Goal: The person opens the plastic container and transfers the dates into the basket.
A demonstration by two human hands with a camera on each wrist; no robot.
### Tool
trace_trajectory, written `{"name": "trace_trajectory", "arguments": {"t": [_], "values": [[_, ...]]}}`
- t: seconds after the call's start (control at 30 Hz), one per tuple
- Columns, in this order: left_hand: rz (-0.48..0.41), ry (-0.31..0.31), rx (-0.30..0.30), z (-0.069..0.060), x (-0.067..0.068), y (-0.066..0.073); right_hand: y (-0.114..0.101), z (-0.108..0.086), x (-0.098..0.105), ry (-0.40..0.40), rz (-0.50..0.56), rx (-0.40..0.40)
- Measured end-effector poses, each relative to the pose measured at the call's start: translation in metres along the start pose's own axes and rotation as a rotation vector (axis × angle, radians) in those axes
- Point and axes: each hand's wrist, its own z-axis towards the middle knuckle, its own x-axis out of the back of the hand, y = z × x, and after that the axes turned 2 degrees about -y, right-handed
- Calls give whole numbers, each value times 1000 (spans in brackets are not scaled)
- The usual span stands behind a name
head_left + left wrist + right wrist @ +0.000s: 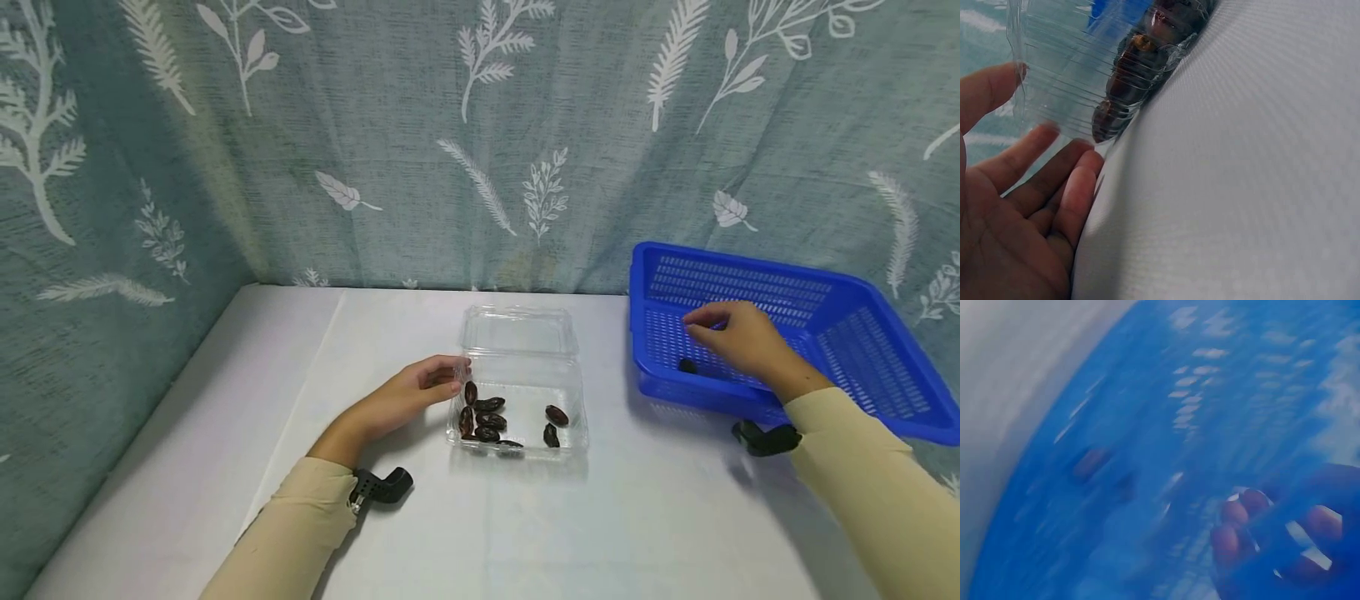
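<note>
A clear plastic clamshell box (525, 375) stands with its lid folded back and several dark brown dates (491, 421) inside, most along its left side. Against the left wall rests my left hand (408, 396), fingertips touching the plastic; the left wrist view shows the palm, the fingers (1079, 194) and the dates (1132, 75) through the ribbed side. My right hand (738, 337) hovers over the blue mesh basket (825, 287), fingers bent and thumb apart from them, nothing visible between. Below it lies a dark date (687, 366). The right wrist view is blurred.
A white cloth covers the table (600, 525). Behind it hangs a grey-green curtain (390, 125) with white leaf prints, which also closes the left side. The basket's raised rim stands at the right, beyond a strip of table beside the box.
</note>
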Motion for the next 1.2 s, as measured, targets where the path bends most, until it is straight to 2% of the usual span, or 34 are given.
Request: {"name": "trace_trajectory", "arguments": {"t": [0.13,0.27,0.4,0.63,0.77,0.9,1.1,1.2], "values": [[-8,0,-3,1,-1,-1,-31,-17,-3,159,150,94],[-12,-1,-3,2,-1,0,-64,-35,-18,210,310,234],[-7,-4,-3,3,-1,1,-90,-45,-40,188,430,348],[-11,6,14,-1,0,1,-118,-40,-84,58,565,412],[-12,10,10,-1,0,1,-130,-33,-105,-28,604,398],[-18,14,10,0,-1,1,-136,-20,-122,-85,583,394],[-19,-3,11,1,-2,3,-131,-8,-139,-112,492,381],[-19,2,13,-1,0,3,-129,-3,-146,-145,436,404]]}}
